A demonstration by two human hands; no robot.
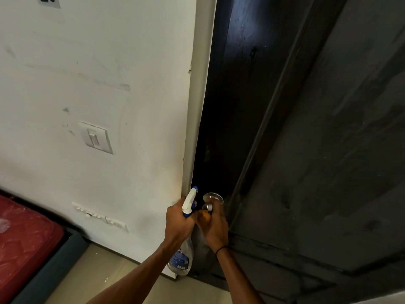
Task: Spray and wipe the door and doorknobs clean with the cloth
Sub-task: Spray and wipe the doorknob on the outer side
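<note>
Left hand (178,222) clenched around the neck of a spray bottle (183,255), white trigger head up beside the white door frame (197,119), clear body hanging below the fist. Right hand (213,229) gripping an orange cloth (205,215) pressed against the metal doorknob (209,204), near the left edge of the dark door (247,95). On the white wall (109,62) left of the frame, 1 light switch (95,137). Red surface (22,238) at lower left.

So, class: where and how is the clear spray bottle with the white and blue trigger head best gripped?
Grip the clear spray bottle at its narrow neck, just under the trigger head, coming from behind the nozzle. The left hand holds it there, body hanging below and nozzle aimed at the dark door.
</note>
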